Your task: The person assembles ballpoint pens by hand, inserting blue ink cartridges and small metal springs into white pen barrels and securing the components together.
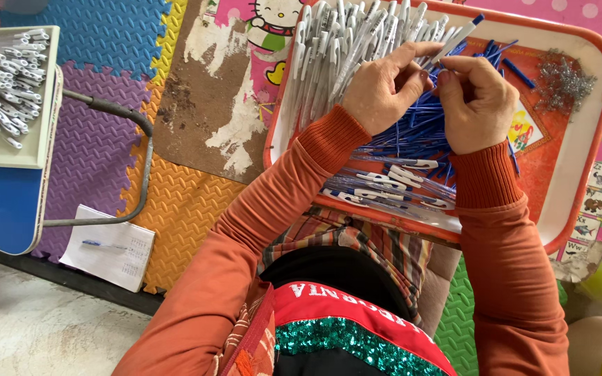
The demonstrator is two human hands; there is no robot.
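Over orange-rimmed tray [597, 150]: left hand [383, 90] and right hand [479, 104], each grip pinched narrow on one white pen barrel [454, 38]; best kept aligned above blue refills [412, 139].

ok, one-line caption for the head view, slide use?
Both hands, left and right, hold one white pen over an orange-rimmed tray of pen barrels and blue refills.

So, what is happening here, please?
A person in orange sleeves works over a tray on the lap. The left hand and right hand together hold one white pen above a heap of blue refills. White pen barrels lie at the tray's far side, small metal springs at its right.
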